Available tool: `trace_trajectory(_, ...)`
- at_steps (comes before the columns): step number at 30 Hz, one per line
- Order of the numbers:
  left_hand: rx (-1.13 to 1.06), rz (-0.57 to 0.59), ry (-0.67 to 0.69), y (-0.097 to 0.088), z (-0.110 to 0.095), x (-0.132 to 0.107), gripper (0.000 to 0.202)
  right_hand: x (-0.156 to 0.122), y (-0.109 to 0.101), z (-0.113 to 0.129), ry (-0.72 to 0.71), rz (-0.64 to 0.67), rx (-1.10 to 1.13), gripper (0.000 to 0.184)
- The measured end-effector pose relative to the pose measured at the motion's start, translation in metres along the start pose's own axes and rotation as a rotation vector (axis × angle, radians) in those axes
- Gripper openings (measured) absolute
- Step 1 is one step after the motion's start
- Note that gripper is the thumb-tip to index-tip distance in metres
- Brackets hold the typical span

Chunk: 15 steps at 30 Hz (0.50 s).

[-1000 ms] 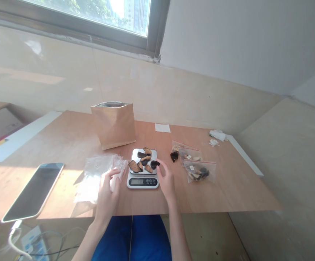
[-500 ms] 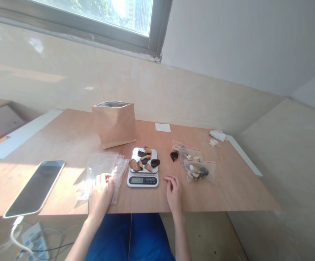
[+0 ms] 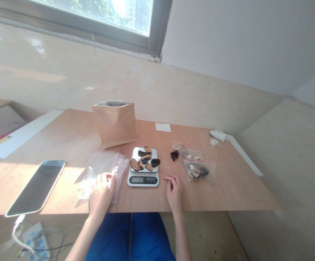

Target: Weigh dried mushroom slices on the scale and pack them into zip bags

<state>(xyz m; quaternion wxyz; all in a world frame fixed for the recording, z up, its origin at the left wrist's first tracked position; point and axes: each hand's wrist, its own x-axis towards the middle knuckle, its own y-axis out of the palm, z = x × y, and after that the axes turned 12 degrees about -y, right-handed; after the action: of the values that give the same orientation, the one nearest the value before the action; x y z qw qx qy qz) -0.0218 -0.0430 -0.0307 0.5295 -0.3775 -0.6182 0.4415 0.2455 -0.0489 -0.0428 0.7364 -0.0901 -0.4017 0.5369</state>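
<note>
Clear plastic bags (image 3: 100, 163) just under the left hand's fingers (image 3: 105, 177)

Camera: single unit, worn on my head. Facing: forward and down. Range: close above my left hand (image 3: 101, 195) and my right hand (image 3: 174, 194). Frame: wooden tabletop (image 3: 228, 188) central, window (image 3: 92, 14) along top, blue trousers (image 3: 130, 235) along bottom.

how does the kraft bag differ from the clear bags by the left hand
The kraft bag is brown and opaque, while the clear bags are see-through. The kraft bag stands upright with its mouth open, while the clear bags lie flat. The left hand touches the clear bags, not the kraft bag. Both rest on the table.
</note>
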Motion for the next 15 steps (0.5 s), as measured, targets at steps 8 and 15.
trace_trajectory(8,-0.186,0.072,-0.123,-0.001,-0.002,0.001,0.038,-0.001,0.000,0.000,-0.005,-0.006,0.004,0.027)
trace_trajectory(15,-0.431,0.087,-0.245,-0.004,-0.004,0.002,0.030,0.009,0.005,0.004,0.030,-0.026,0.050,0.027)
